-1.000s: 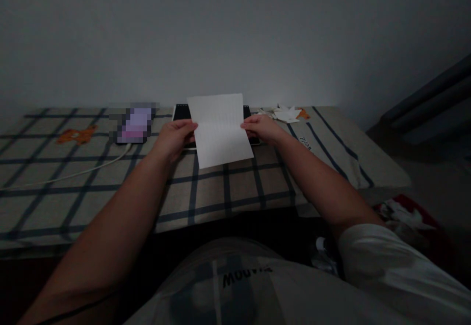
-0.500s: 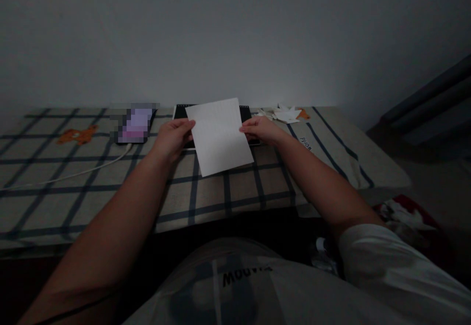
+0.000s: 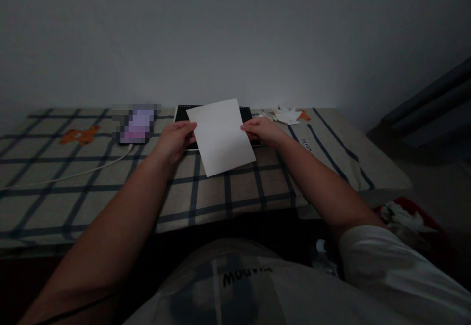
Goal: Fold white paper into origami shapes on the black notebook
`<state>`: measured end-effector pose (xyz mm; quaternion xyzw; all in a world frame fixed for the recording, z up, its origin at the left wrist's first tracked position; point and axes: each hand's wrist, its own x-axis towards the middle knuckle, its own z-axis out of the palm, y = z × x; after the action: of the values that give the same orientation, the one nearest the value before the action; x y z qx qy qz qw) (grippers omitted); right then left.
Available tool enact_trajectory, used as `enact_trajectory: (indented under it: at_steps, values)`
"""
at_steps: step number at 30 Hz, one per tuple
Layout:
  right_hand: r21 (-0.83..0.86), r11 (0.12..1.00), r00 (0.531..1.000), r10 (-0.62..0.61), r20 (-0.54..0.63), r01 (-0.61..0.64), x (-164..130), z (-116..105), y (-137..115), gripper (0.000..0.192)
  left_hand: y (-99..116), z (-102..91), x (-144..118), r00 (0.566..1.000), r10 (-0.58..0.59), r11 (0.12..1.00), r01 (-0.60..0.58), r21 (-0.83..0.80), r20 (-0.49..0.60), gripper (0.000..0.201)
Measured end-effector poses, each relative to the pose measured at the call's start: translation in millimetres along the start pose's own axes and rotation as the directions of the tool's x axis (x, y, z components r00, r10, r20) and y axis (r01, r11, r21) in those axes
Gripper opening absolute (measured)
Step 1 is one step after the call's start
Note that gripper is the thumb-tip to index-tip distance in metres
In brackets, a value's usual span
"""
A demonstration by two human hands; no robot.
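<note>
A white sheet of paper [image 3: 223, 137], faintly lined, is held up between my two hands and tilted a little. My left hand [image 3: 177, 137] pinches its left edge, thumb on the near face. On the opposite edge, my right hand [image 3: 262, 130] grips the paper between thumb and fingers. Behind and partly beneath the sheet lies a black pad with a spiral-bound top edge [image 3: 183, 113], mostly covered by the paper and my hands.
A checked cloth [image 3: 228, 187] covers the table against the wall. At left lies a phone [image 3: 137, 125] with a white cable [image 3: 91, 169]. Folded white paper pieces [image 3: 287, 115] sit at right. Below the table's right side are a red container [image 3: 436, 239] with white scraps and a clear bottle [image 3: 324, 256].
The paper has shifted very slightly to the right and turned a touch in my hands. Both hands keep their hold; the other things lie as before.
</note>
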<state>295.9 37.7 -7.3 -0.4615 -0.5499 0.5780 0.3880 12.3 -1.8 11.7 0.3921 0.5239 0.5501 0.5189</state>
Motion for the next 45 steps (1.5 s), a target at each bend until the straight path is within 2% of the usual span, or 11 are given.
enact_trajectory:
  at_steps: [6,15,22,27,31,39,45]
  values:
    - [-0.057,0.998,1.000,-0.019,0.021,0.020,-1.5,-0.2,-1.3,0.029,-0.6,-1.6,2.1,0.999,0.046,0.999,-0.046,-0.028,-0.015,0.014]
    - [-0.049,0.998,0.999,-0.027,0.034,0.029,-2.7,0.7,-2.3,0.027,-0.1,-1.2,2.4,0.997,0.065,0.998,-0.064,0.006,-0.041,0.026]
    - [-0.076,0.997,1.000,0.008,0.018,-0.006,-2.2,-0.2,-1.7,0.025,-4.6,-7.6,9.6,0.989,0.131,0.991,-0.132,-0.008,-0.070,0.019]
    - [-0.083,0.996,0.999,0.019,0.029,-0.016,-6.1,2.4,-5.8,0.032,-6.8,-5.3,13.6,0.977,0.157,0.987,-0.162,-0.023,-0.147,0.014]
    - [-0.083,0.996,0.999,0.037,0.032,-0.035,-7.1,3.5,-8.2,0.035,-7.2,-3.8,14.9,0.975,0.161,0.983,-0.172,-0.065,-0.156,0.013]
    - [-0.130,0.991,0.999,0.021,0.048,-0.015,-4.1,1.6,-4.2,0.025,-8.6,-4.8,17.8,0.958,0.172,0.978,-0.195,-0.078,-0.230,0.018]
    - [-0.122,0.993,0.998,0.001,0.063,0.007,-4.4,1.7,-3.3,0.021,-9.0,-6.0,20.6,0.951,0.191,0.979,-0.203,-0.023,-0.245,0.017]
